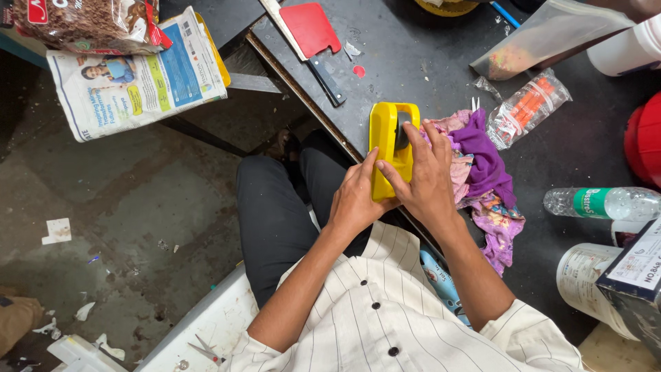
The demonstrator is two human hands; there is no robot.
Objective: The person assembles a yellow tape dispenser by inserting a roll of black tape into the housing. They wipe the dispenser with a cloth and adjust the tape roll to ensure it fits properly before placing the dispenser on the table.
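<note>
Cluttered workshop: scuffed workbench (pixel 413 62), littered floor (pixel 138 207)

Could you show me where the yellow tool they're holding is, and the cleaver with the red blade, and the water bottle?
yellow tool (pixel 383 131), head view, on its flat yellow side above the fingers.
red cleaver (pixel 310 29), head view, middle of the red blade.
water bottle (pixel 620 203), head view, on the clear body beside the green label.

We are seeing a dark tabletop (pixel 413 62) carrying a yellow tool (pixel 387 148) at its near edge | a red-bladed cleaver (pixel 313 34) is lying far left | purple rags (pixel 485 169) are lying beside a clear packet (pixel 527 107) | a water bottle (pixel 606 203) is lying at right.
</note>
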